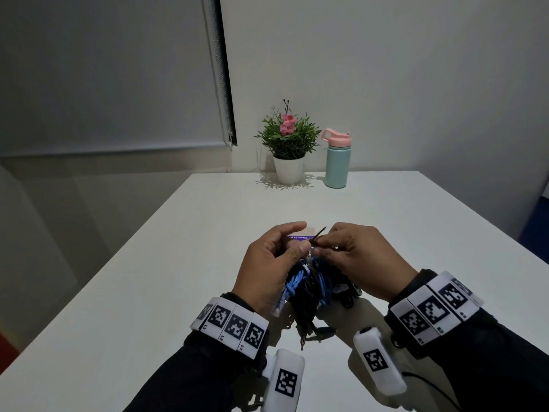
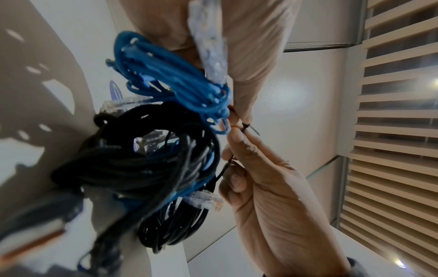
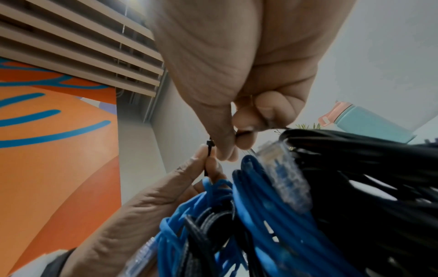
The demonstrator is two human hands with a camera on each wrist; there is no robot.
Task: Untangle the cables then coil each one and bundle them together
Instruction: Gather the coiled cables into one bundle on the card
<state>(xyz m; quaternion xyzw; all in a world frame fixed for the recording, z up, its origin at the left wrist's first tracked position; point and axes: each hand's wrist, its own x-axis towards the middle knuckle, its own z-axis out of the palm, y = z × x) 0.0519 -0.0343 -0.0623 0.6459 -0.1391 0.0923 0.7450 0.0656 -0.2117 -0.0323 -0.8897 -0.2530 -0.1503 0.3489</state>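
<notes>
Bundling step: left hand [image 1: 269,263] and right hand [image 1: 361,258] are both pinching a black cable tie [image 1: 408,234] over coiled blue and black cables [image 1: 315,285] held above the near table [image 1: 148,263], next needing the tail pulled tight.

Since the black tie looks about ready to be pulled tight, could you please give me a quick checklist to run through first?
1. Blue cables coiled: ok.
2. Black cables coiled: ok.
3. Both colours gathered into one bundle between the hands: ok.
4. Cable tie held on both sides, left hand and right hand pinching it: ok.
5. Tie tail threaded through its head: ok, the tip sticks out past the head.
6. Tie loop encircles every coil: cannot tell, cables hide the loop.
</notes>
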